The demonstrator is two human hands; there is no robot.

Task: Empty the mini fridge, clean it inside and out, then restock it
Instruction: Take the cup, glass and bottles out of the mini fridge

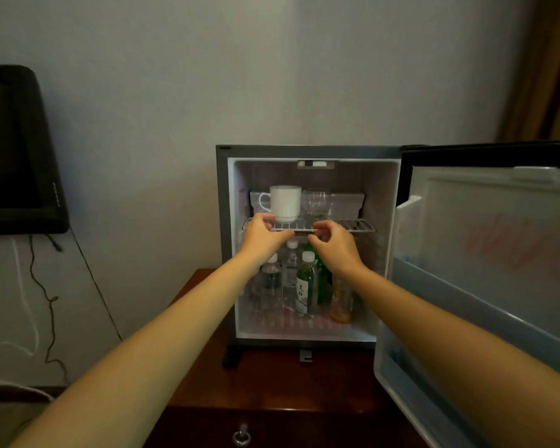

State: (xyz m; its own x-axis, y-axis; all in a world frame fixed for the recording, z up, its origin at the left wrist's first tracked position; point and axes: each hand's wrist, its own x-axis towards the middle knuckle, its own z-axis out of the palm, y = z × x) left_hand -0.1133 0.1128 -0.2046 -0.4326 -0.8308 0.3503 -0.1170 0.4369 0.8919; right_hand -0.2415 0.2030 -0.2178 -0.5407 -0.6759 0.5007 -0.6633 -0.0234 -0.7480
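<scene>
Head view: on the dark reddish wooden cabinet (272, 383) stands the open grey mini fridge (222, 221), with plastic drink bottles (306, 286) on its floor. Left hand (261, 236) and right hand (335, 245) curl their fingers round the front edge of the white wire shelf (353, 225). Behind them on the shelf stand a white ceramic mug (285, 202) and a clear glass (317, 203).

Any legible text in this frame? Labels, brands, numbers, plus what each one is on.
Nothing reads cleanly.
Green bottle: dark vertical characters on its pale label, too blurred to read.
Orange bottle: label print too blurred to read.
Fridge door: faint red marking on the inner panel, illegible.
Screen: tiny row of marks on the bezel, too small to read.
</scene>
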